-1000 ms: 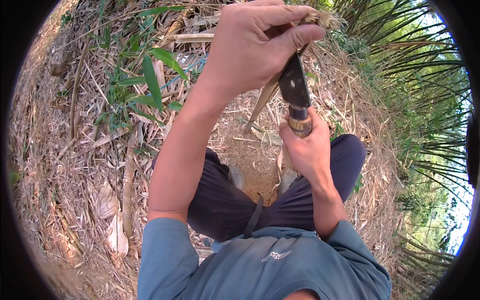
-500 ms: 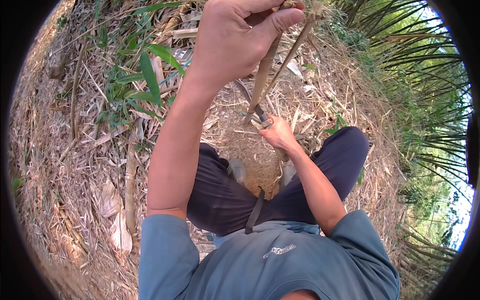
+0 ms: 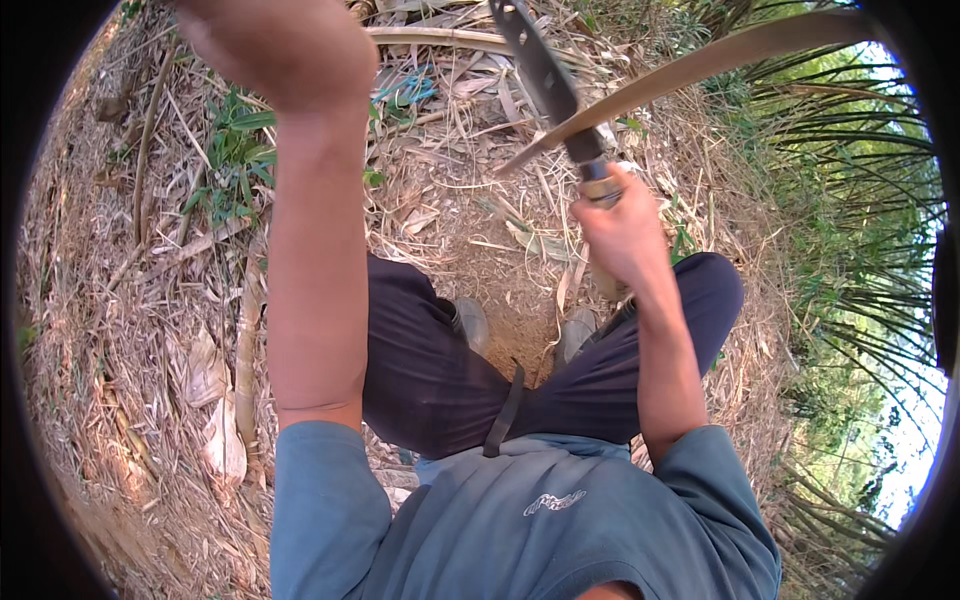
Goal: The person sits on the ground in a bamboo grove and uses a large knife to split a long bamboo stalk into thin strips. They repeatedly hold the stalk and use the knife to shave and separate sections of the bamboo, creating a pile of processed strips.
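My right hand (image 3: 628,235) is closed round the handle of a machete (image 3: 543,75), its dark blade pointing up and slightly left, away from me. Across the blade near the handle runs a long, flat brown strip (image 3: 705,65), perhaps split bamboo; I cannot tell whether it touches the blade. The strip's far end reaches the upper right of the view. High at the upper left is my raised left hand (image 3: 285,50), blurred, with its fingers cut off by the top edge. Whether it holds anything does not show.
Dry leaves and stalks (image 3: 450,190) litter the ground around my feet. A green leafy plant (image 3: 235,160) grows at the left, near a scrap of blue material (image 3: 408,88). Dense thin stems (image 3: 850,180) stand on the right. My bent knees (image 3: 705,285) frame the space before me.
My left hand has moved up and left. The right hand has risen and shifted right with the machete, whose blade now shows more. The strip has swung from steep to a slant toward the upper right.
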`<control>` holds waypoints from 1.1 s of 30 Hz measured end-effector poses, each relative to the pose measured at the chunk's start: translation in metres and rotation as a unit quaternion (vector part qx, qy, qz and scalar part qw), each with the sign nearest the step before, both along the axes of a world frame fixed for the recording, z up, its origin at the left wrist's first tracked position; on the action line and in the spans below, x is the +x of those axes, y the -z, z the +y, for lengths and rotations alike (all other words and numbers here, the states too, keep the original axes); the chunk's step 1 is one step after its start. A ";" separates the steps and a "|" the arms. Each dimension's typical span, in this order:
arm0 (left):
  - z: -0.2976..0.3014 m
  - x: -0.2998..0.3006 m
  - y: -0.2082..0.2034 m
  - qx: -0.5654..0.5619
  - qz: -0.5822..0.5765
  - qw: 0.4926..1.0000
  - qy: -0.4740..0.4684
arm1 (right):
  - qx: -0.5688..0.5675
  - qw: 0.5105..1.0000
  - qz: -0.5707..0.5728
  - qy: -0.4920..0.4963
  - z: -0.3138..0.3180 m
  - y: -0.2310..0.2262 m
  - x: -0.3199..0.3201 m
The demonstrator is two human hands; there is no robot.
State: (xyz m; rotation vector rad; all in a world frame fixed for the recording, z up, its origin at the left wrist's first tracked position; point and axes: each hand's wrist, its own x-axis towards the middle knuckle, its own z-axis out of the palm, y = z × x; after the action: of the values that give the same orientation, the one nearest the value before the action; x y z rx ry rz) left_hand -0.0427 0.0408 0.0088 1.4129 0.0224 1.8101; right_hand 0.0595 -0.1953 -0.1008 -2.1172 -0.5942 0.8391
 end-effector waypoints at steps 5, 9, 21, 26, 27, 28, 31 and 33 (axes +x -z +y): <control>0.017 -0.028 0.016 -0.069 -0.062 0.996 0.006 | -0.083 0.996 -0.006 -0.042 0.012 0.040 0.006; 0.055 -0.026 0.022 -0.172 -0.083 0.981 -0.040 | -0.198 0.977 -0.007 -0.076 -0.011 0.214 -0.010; 0.027 0.030 0.080 -0.218 0.060 0.936 0.269 | -0.220 0.972 -0.007 -0.080 0.027 0.153 -0.039; -0.002 0.036 0.075 -0.231 0.256 0.874 0.342 | -0.227 0.971 -0.005 -0.072 0.023 0.179 -0.040; 0.000 0.036 0.074 -0.254 0.271 0.852 0.369 | -0.231 0.971 0.006 -0.067 0.024 0.177 -0.041; -0.001 0.035 0.075 -0.245 0.288 0.851 0.366 | -0.236 0.970 0.017 -0.061 0.025 0.175 -0.042; -0.006 0.036 0.074 -0.204 0.300 0.876 0.317 | -0.234 0.969 -0.005 -0.078 0.022 0.183 -0.042; -0.006 0.041 0.076 -0.195 0.296 0.880 0.315 | -0.222 0.970 0.044 -0.088 0.018 0.187 -0.035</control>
State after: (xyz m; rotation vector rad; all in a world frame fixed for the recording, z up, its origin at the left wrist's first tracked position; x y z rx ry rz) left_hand -0.0017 0.0349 -0.0672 1.4057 0.2084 0.7495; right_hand 0.0247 -0.1776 -0.2877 -2.4333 -0.5946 1.2536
